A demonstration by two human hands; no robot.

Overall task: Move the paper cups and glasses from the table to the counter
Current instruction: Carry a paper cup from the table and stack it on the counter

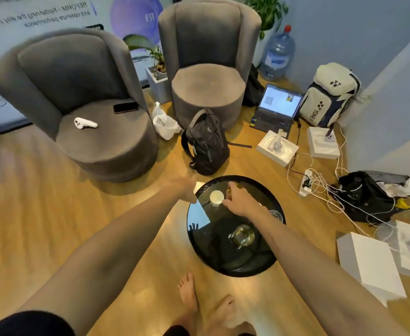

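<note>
On the tabletop (269,267): paper cup (216,197), glass mug (243,235)
Right grip (238,199): fingers curled round an amber glass (229,189) beside the cup
Left grip (184,187): blurred at the tabletop's far-left edge; cannot tell

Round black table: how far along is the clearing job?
Nothing looks delivered; no counter is in view. On the round black table the white paper cup and a clear glass mug stand untouched. The right hand is at an amber glass beside the cup, its grip hidden. The left hand hovers at the table's edge, blurred. All items remain to be carried.
</note>
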